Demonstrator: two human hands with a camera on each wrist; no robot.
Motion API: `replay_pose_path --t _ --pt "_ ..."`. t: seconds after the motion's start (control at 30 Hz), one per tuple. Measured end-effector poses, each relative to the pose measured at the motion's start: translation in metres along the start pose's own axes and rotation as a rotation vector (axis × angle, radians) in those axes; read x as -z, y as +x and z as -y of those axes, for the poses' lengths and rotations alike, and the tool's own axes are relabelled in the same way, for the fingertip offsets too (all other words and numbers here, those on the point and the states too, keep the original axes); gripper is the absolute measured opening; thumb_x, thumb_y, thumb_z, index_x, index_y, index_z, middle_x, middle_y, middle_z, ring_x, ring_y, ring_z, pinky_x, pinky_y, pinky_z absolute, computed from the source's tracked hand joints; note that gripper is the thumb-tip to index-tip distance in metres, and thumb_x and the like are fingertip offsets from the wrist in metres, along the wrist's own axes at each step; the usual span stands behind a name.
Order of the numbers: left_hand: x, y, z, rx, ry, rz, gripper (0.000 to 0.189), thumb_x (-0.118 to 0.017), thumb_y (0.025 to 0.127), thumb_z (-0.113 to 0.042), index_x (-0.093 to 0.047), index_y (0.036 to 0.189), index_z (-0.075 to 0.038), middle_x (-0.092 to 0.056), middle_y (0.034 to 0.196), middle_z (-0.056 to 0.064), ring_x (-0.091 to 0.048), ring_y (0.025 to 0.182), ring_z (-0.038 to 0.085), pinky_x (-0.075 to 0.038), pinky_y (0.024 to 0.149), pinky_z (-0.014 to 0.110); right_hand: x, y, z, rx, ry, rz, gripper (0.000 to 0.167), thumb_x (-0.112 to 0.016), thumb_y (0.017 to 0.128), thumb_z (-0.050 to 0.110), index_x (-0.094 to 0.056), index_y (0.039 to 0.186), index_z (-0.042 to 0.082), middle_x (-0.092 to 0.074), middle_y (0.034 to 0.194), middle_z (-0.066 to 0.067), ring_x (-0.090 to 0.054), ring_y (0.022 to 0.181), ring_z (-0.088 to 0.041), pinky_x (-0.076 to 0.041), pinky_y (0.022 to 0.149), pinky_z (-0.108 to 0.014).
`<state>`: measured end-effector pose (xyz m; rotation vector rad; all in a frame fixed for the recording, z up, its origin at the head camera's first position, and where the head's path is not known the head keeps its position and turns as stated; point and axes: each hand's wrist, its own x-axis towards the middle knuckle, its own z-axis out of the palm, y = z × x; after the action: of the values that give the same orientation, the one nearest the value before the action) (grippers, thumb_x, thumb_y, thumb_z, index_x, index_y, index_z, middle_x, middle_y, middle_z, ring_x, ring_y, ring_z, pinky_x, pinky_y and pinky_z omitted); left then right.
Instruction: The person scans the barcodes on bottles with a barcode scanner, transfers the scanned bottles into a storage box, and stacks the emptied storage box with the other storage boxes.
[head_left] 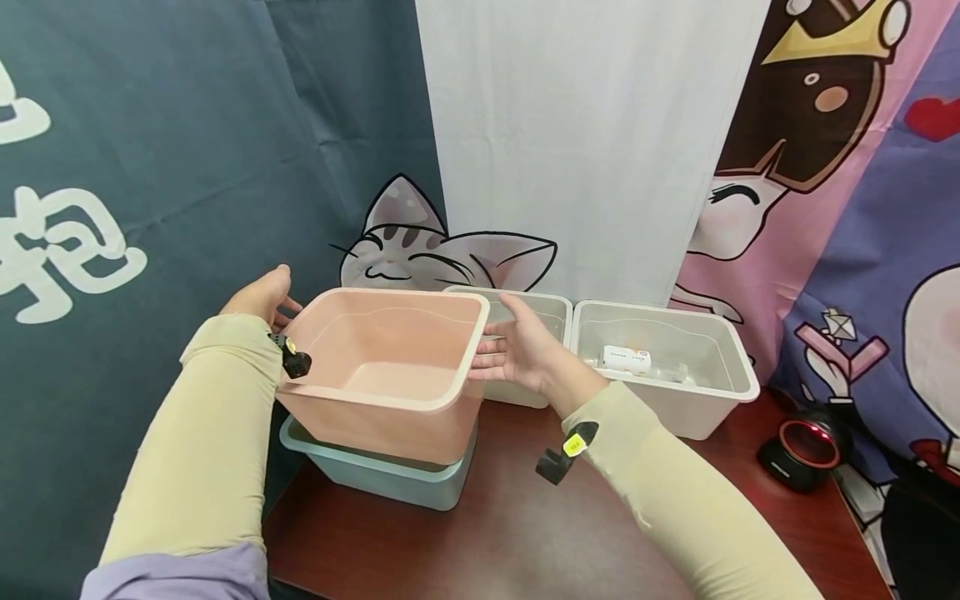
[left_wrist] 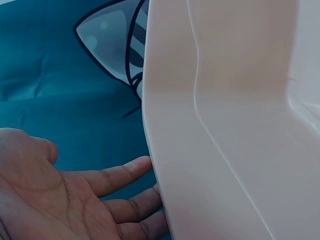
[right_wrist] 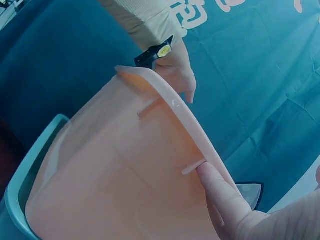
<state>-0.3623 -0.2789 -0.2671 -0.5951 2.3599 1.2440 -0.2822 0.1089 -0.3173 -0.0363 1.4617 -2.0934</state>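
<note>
A pink plastic bin (head_left: pixel 390 425) sits tilted over a blue-green bin (head_left: pixel 390 483), partly inside it, its inside bare. My left hand (head_left: pixel 258 298) is at the pink bin's left side, fingers extended and tips behind the rim, thumb apart. In the left wrist view the palm of that hand (left_wrist: pixel 55 195) faces up beside the bin wall. On the other side, my right hand (head_left: pixel 525 346) has straight fingers against the bin's right wall, thumb raised. The right wrist view shows a finger of this hand (right_wrist: pixel 225 197) right under the pink rim (right_wrist: pixel 187 120).
Two whitish bins stand at the back, one (head_left: pixel 558 310) partly behind my right hand. The other bin (head_left: pixel 660 400) contains a white-labelled item (head_left: pixel 626 359) and clear plastic. A black round device (head_left: pixel 806 450) with a red light is at the right table edge. Printed cloth (head_left: pixel 562 150) hangs behind.
</note>
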Motion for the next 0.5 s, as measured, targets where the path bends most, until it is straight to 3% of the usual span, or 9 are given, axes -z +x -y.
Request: replay_pose_path --t 0.27,0.5 --pt "-0.0031 0.0036 0.0039 0.014 -0.029 -0.04 0.097 0.016 0.097 -0.056 -0.017 0.154 0.015 -0.013 0.158 0.037 -0.034 0.141 0.047 -0.039 0.109 0.053 -0.0054 0.0046 -0.0008 -0.003 -0.01 -0.007 0.091 -0.032 0.099 0.067 -0.023 0.153 -0.006 -0.047 0.122 -0.025 -0.059 0.107 -0.037 -0.054 0.096 -0.052" --pt "-0.0051 0.0037 0.0054 0.038 -0.063 -0.044 0.1 0.014 0.095 -0.062 -0.017 0.155 0.012 -0.017 0.157 0.038 -0.031 0.144 0.047 -0.037 0.113 0.054 -0.0094 0.0104 -0.0007 -0.013 -0.016 -0.015 0.091 -0.032 0.098 0.066 -0.024 0.153 -0.006 -0.045 0.132 -0.03 -0.058 0.111 -0.039 -0.053 0.097 -0.052"
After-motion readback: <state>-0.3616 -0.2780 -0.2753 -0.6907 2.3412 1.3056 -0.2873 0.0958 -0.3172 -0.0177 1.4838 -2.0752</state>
